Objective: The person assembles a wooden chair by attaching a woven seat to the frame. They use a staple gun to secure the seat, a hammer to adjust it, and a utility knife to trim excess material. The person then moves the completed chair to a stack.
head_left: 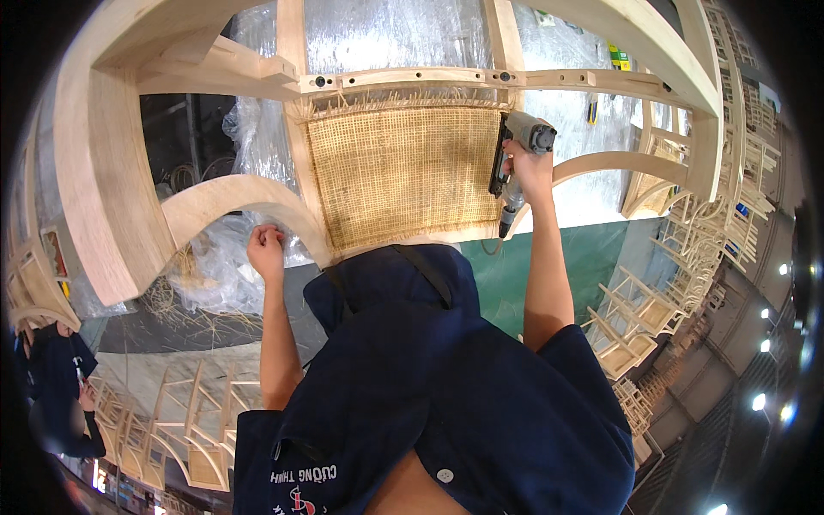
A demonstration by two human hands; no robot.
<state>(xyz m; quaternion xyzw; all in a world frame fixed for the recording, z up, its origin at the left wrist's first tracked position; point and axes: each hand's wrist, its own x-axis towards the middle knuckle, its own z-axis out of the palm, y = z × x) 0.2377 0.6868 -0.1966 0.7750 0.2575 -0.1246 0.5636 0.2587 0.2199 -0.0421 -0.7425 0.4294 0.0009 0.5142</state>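
Note:
A woven cane panel (403,176) lies across a light wooden chair frame (215,202), with frayed strands along its far edge. My right hand (528,172) grips a grey and black pneumatic staple gun (515,137) by its handle. The gun's nose is at the panel's right edge, against the wooden rail; the exact contact point is hidden. To the left, my left hand (266,246) hangs just on the near side of the curved wooden arch, apart from the panel. Its fingers are curled in, and I see nothing in them.
Plastic wrap (395,39) covers the worktable beneath the frame. A yellow-handled tool (592,110) and a green and yellow box (618,57) lie beyond at right. Cane scraps (163,296) lie at left. Chair frames (631,326) stand around; another person (64,386) is at far left.

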